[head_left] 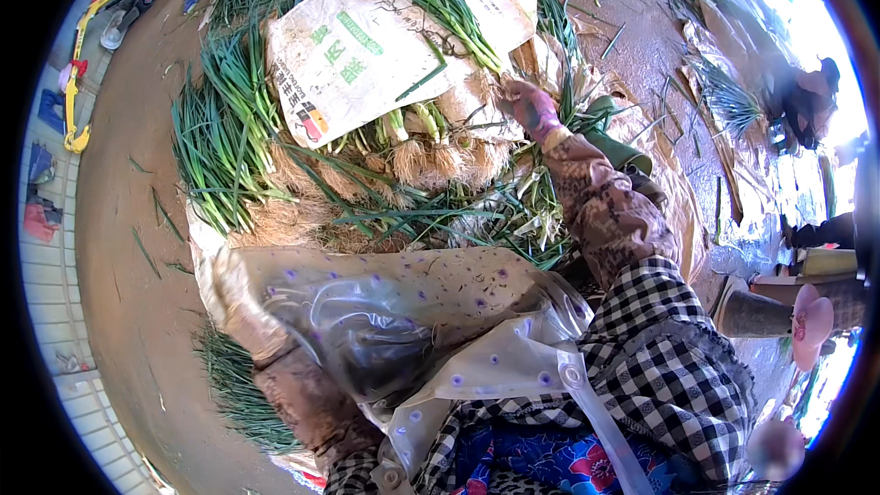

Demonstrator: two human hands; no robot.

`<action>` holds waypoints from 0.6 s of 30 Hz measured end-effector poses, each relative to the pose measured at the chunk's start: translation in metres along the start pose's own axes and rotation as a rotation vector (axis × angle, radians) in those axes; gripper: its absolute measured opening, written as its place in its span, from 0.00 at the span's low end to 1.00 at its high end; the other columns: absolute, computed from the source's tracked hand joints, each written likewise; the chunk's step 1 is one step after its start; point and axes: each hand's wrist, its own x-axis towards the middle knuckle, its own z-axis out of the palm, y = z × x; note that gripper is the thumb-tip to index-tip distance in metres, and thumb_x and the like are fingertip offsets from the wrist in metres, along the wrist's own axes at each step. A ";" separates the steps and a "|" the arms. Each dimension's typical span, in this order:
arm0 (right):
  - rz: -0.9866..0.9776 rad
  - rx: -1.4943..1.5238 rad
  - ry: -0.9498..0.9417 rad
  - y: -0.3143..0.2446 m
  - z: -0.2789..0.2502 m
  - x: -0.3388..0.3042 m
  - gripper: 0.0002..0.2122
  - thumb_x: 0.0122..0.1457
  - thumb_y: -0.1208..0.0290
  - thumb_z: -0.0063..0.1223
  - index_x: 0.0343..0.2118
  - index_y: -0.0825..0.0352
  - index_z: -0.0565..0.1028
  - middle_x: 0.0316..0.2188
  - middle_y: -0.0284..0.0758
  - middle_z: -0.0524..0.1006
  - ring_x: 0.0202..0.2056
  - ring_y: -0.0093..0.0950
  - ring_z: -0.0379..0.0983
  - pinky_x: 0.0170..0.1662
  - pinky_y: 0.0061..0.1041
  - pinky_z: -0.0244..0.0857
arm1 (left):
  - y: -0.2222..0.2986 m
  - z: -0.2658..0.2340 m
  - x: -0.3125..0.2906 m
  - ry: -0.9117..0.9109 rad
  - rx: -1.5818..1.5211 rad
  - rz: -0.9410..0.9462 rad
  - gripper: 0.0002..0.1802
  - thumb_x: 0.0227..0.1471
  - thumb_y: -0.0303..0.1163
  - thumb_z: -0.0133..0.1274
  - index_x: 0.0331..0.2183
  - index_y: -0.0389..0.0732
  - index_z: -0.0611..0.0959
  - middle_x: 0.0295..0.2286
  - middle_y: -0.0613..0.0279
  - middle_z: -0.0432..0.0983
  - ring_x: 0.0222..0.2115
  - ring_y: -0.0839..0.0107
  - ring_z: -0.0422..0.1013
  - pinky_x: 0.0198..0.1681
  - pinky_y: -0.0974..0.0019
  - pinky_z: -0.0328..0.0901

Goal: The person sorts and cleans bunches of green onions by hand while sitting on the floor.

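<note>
R hand (530, 108) upper ctr-right of frame, at pale root end of loose green-onion bunch (440, 5); bunch lies on white sack (298, 46), upper ctr, leaves toward top. R fingers bent; can't tell if clamped on bunch. L hand (240, 298) lower left, blurred, beside clear dotted apron (412, 275); L fingers: can't tell. More onions w/ shaggy roots (431, 161) below sack, mid-frame; leafy pile (220, 119) upper left.

White sack (401, 57), far centre: green block lettering (353, 46); dark handwriting (412, 9), farther right; dark print (291, 96) beside red-orange emblem (314, 121), near left corner.
</note>
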 end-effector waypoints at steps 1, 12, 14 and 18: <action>0.049 -0.107 0.070 0.009 -0.001 0.006 0.20 0.45 0.67 0.59 0.39 0.72 0.68 0.35 0.40 0.73 0.38 0.32 0.69 0.43 0.29 0.63 | 0.009 0.034 -0.006 -0.028 0.006 0.035 0.20 0.53 0.28 0.42 0.49 0.35 0.65 0.43 0.53 0.66 0.42 0.67 0.67 0.44 0.67 0.65; 0.585 0.799 -0.048 0.036 0.036 0.059 0.21 0.49 0.77 0.53 0.44 0.82 0.60 0.43 0.46 0.65 0.43 0.35 0.65 0.48 0.26 0.60 | -0.164 0.129 -0.083 -0.734 -0.216 -0.921 0.20 0.50 0.26 0.48 0.47 0.39 0.66 0.36 0.52 0.73 0.33 0.66 0.72 0.36 0.68 0.69; 0.460 0.594 -0.287 -0.111 0.055 0.032 0.17 0.50 0.73 0.53 0.38 0.79 0.64 0.39 0.43 0.68 0.37 0.34 0.68 0.47 0.27 0.61 | -0.168 0.094 -0.078 -0.566 -0.240 -0.968 0.21 0.51 0.28 0.48 0.47 0.38 0.66 0.35 0.53 0.73 0.33 0.66 0.72 0.35 0.68 0.69; 0.489 1.456 -0.255 -0.118 0.044 -0.019 0.14 0.53 0.72 0.48 0.39 0.76 0.66 0.41 0.46 0.67 0.41 0.36 0.65 0.47 0.38 0.62 | -0.159 0.127 -0.069 -0.619 -0.458 -0.959 0.32 0.52 0.44 0.45 0.52 0.37 0.58 0.46 0.49 0.63 0.42 0.59 0.68 0.38 0.62 0.69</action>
